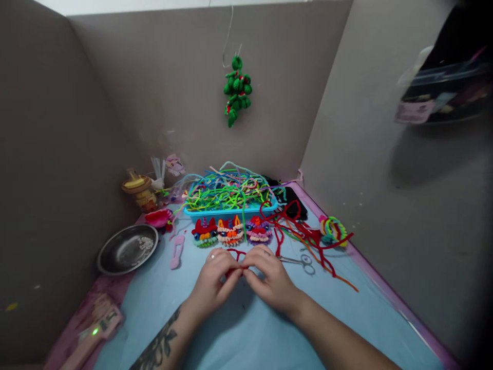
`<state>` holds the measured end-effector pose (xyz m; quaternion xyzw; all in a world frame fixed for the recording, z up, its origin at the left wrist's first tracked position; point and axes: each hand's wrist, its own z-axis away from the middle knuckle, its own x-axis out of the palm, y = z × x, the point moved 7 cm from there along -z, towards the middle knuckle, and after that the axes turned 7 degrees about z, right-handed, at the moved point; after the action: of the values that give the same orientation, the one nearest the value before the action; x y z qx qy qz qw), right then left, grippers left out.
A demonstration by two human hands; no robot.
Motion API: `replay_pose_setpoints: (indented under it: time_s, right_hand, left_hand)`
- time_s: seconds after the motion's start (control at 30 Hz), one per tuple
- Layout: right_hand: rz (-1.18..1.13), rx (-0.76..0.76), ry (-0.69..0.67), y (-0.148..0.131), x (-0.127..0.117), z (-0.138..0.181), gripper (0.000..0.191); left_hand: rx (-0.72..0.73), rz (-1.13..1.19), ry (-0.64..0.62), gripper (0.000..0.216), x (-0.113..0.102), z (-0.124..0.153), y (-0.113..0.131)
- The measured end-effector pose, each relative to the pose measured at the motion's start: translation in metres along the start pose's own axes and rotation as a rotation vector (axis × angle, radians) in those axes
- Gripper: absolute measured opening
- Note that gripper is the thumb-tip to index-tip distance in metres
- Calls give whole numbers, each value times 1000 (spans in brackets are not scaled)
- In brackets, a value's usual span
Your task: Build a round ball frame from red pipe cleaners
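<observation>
Pinching a red strand (238, 252) between them, the left hand (217, 275) and the right hand (271, 275) are meeting above the blue surface (246, 329), their fingers (230, 261) closing narrowly at the tips. The strand is showing just beyond them, near three colourful figures (230, 232) that are sitting before a blue basket (223, 211), while scissors (306, 263) are lying just beside the right hand.
</observation>
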<state>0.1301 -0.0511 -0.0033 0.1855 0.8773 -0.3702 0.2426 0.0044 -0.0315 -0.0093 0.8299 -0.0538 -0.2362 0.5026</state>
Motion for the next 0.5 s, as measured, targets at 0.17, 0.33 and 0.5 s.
replay_pose_setpoints:
  time_s: [0.17,0.33,0.5]
  right_hand:
    - [75,29,-14,2,3,2,18]
    - [82,41,16,4,5,4,18]
    - [105,151,130,10,1,7,11]
  left_hand:
    - [-36,46,22,7,2,0,-7]
    - [-41,14,54,8,0,0,-6]
    - [-145,84,261,8,-10,5,-15]
